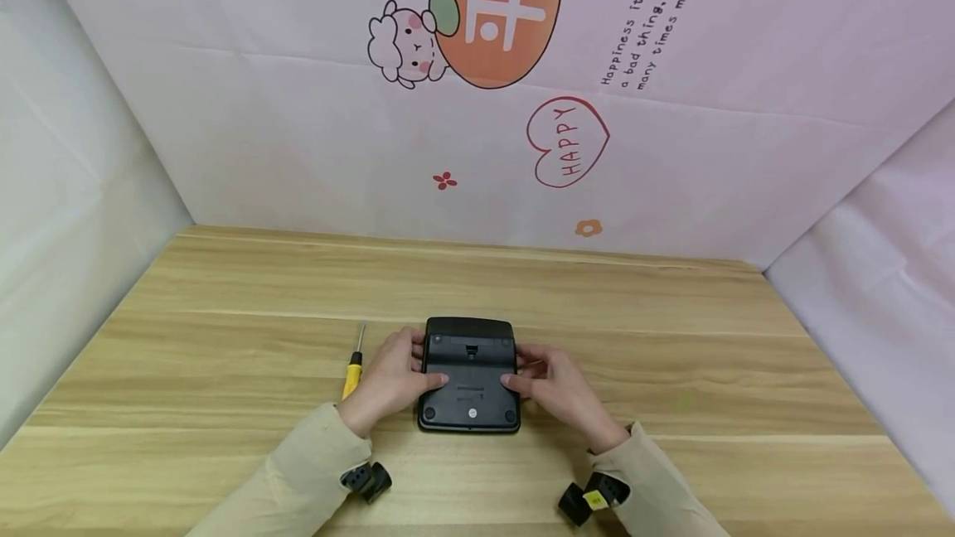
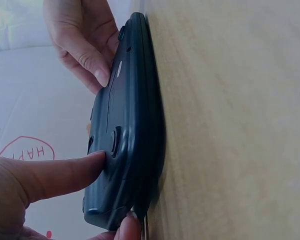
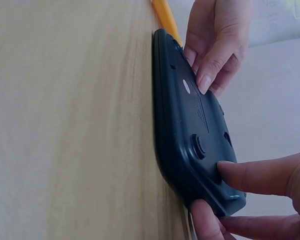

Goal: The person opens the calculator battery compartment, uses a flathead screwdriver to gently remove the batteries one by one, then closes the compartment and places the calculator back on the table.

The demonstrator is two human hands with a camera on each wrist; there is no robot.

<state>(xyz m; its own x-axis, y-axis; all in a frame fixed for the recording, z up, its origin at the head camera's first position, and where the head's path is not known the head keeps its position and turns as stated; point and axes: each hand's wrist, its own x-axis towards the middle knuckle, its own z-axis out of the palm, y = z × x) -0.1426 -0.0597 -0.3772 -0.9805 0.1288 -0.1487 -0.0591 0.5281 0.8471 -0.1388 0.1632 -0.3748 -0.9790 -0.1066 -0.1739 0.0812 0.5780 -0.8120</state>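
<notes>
A black desk calculator (image 1: 472, 400) is back side up on the table, its battery cover, round feet and a small pale sticker showing. My left hand (image 1: 390, 378) grips its left edge, with the thumb on the back and the fingers at the side. On the opposite edge, my right hand (image 1: 558, 386) holds it the same way. Both wrist views show fingertips tucked at the underside of the calculator (image 2: 135, 100), close to the tabletop. Its key side faces down and is hidden. Just left of my left hand lies a screwdriver (image 1: 353, 375) with a yellow and black handle.
The wood-grain table (image 1: 671, 338) extends on both sides of the calculator. A white printed backdrop (image 1: 298, 131) stands at its far edge, with white cloth walls at left and right. Small black cameras (image 1: 367, 481) are worn at both wrists.
</notes>
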